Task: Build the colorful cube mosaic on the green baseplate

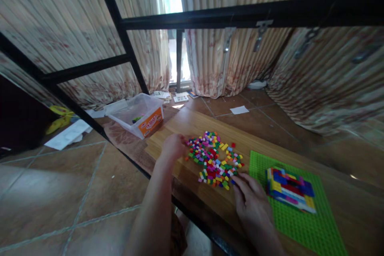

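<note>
A loose pile of small toy building bricks [211, 160] in many colours lies on the wooden board. At the pile's left edge is my left hand [174, 147], its fingers curled in towards the bricks; whether a brick is between them is hidden. My right hand [253, 198] rests at the lower right of the pile, fingers stretched out and slightly apart, the tips by a blue brick. Right of it, a green baseplate [300, 224] carries a low multicoloured brick build [291, 190], a walled rectangle several layers high.
A clear plastic tub [127, 118] with an orange label stands beyond the board's left end, a few dark and green pieces inside. The wooden board [192, 122] sits within a black metal frame [210, 20]. Papers [239, 110] lie on the tiled floor before striped curtains.
</note>
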Demonstrator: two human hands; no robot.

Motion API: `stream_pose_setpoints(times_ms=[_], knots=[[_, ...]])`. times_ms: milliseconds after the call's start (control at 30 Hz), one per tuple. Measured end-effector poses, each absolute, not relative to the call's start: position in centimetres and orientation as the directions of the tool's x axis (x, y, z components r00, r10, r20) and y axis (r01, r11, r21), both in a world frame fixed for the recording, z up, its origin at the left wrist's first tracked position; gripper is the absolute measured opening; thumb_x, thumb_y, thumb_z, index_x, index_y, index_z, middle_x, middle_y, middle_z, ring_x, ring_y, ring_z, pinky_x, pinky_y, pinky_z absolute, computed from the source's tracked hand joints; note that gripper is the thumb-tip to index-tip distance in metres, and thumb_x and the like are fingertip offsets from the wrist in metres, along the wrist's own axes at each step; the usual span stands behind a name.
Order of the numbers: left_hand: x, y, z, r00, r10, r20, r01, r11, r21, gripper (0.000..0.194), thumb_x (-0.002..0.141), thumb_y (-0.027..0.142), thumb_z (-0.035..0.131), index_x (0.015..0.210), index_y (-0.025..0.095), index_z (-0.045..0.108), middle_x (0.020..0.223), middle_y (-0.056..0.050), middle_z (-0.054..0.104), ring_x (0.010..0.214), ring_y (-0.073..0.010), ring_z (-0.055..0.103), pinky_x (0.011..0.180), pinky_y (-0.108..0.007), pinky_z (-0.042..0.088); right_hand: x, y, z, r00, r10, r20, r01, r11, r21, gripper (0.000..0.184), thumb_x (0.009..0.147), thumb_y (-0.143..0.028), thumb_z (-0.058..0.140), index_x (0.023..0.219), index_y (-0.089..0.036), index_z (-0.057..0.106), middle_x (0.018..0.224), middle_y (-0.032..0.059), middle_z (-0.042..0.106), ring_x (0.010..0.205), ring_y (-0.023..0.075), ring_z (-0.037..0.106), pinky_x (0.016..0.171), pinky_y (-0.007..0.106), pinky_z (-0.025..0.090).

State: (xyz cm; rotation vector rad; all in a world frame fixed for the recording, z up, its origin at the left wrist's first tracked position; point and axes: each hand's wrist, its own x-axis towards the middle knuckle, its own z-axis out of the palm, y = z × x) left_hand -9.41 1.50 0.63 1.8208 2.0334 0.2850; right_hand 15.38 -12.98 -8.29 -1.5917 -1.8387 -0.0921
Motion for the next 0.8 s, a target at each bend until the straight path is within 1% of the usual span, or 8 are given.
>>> stream_pose_setpoints(times_ms=[167, 267, 333, 433, 533, 633, 733, 800], knots=[[-8.6, 1.1, 0.4, 0.062, 0.987, -0.15, 0.901, 0.01, 0.435, 0.043, 0.081, 0.012, 0.056, 0.118, 0.024, 0.071, 0.105, -0.007, 0.074, 0.1, -0.0196, 0.066, 0.085, -0.026, 0.049, 15.6, -13.0, -8.3, 0.006, 0.861, 0.509, 0.882, 0.235, -0.409, 0.034, 0.097, -0.037, 0.044, 0.109, -0.019, 0.071, 0.117, 0.0135, 0.066, 0.105, 0.027, 0.063, 0.09, 0.046, 0.053], [-8.1, 0.5, 0.8, 0.154, 0.977, -0.147, 0.896, -0.076, 0.437, 0.046, 0.079, 0.007, 0.052, 0.117, 0.024, 0.073, 0.108, -0.009, 0.073, 0.102, -0.0207, 0.065, 0.088, -0.028, 0.049, 15.6, -13.1, -8.2, 0.013, 0.875, 0.483, 0.876, 0.223, -0.427, 0.034, 0.097, -0.037, 0.044, 0.11, -0.019, 0.07, 0.118, 0.0134, 0.066, 0.106, 0.0275, 0.063, 0.093, 0.047, 0.052], [-7.9, 0.3, 1.0, 0.166, 0.972, -0.165, 0.886, -0.073, 0.457, 0.046, 0.079, 0.006, 0.052, 0.117, 0.022, 0.073, 0.111, -0.01, 0.072, 0.103, -0.0221, 0.065, 0.089, -0.03, 0.049, 15.6, -13.1, -8.2, 0.011, 0.883, 0.47, 0.873, 0.221, -0.435, 0.034, 0.097, -0.037, 0.045, 0.111, -0.019, 0.07, 0.118, 0.0132, 0.066, 0.107, 0.0274, 0.063, 0.093, 0.048, 0.052], [-7.7, 0.3, 1.2, 0.152, 0.969, -0.193, 0.871, -0.039, 0.489, 0.044, 0.08, 0.006, 0.05, 0.112, 0.021, 0.076, 0.107, -0.01, 0.072, 0.1, -0.0226, 0.065, 0.09, -0.031, 0.049, 15.7, -13.1, -8.2, 0.014, 0.886, 0.464, 0.865, 0.223, -0.451, 0.033, 0.097, -0.037, 0.045, 0.11, -0.019, 0.07, 0.119, 0.0132, 0.066, 0.106, 0.0271, 0.064, 0.093, 0.047, 0.052], [-7.1, 0.4, 1.2, 0.164, 0.981, -0.108, 0.874, -0.094, 0.476, 0.046, 0.081, 0.007, 0.048, 0.116, 0.022, 0.074, 0.105, -0.011, 0.071, 0.102, -0.0228, 0.064, 0.092, -0.032, 0.048, 15.7, -13.1, -8.3, 0.019, 0.887, 0.462, 0.866, 0.216, -0.451, 0.034, 0.097, -0.038, 0.045, 0.109, -0.02, 0.071, 0.118, 0.0131, 0.066, 0.105, 0.0272, 0.064, 0.092, 0.047, 0.053], [-6.2, 0.2, 1.0, 0.247, 0.968, -0.037, 0.875, -0.206, 0.437, 0.048, 0.081, 0.008, 0.051, 0.121, 0.023, 0.072, 0.107, -0.011, 0.068, 0.107, -0.0238, 0.061, 0.097, -0.034, 0.046, 15.8, -13.1, -8.4, 0.02, 0.888, 0.459, 0.868, 0.213, -0.448, 0.034, 0.097, -0.039, 0.045, 0.109, -0.02, 0.071, 0.118, 0.0123, 0.067, 0.104, 0.027, 0.064, 0.092, 0.047, 0.053], [-5.7, -0.2, 1.0, 0.294, 0.954, -0.058, 0.87, -0.242, 0.429, 0.046, 0.078, 0.006, 0.052, 0.113, 0.025, 0.076, 0.107, -0.011, 0.067, 0.105, -0.0235, 0.06, 0.098, -0.034, 0.045, 15.8, -13.2, -8.3, 0.021, 0.891, 0.454, 0.863, 0.213, -0.458, 0.034, 0.097, -0.039, 0.045, 0.109, -0.021, 0.071, 0.118, 0.0115, 0.067, 0.105, 0.0263, 0.064, 0.092, 0.046, 0.053], [-5.7, -0.2, 1.0, 0.28, 0.958, -0.052, 0.869, -0.23, 0.438, 0.045, 0.077, 0.003, 0.052, 0.106, 0.024, 0.078, 0.107, -0.011, 0.067, 0.105, -0.023, 0.06, 0.098, -0.033, 0.045, 15.9, -13.2, -8.2, 0.023, 0.893, 0.45, 0.861, 0.211, -0.463, 0.034, 0.097, -0.039, 0.045, 0.11, -0.021, 0.07, 0.118, 0.0114, 0.067, 0.106, 0.0261, 0.064, 0.093, 0.045, 0.053]])
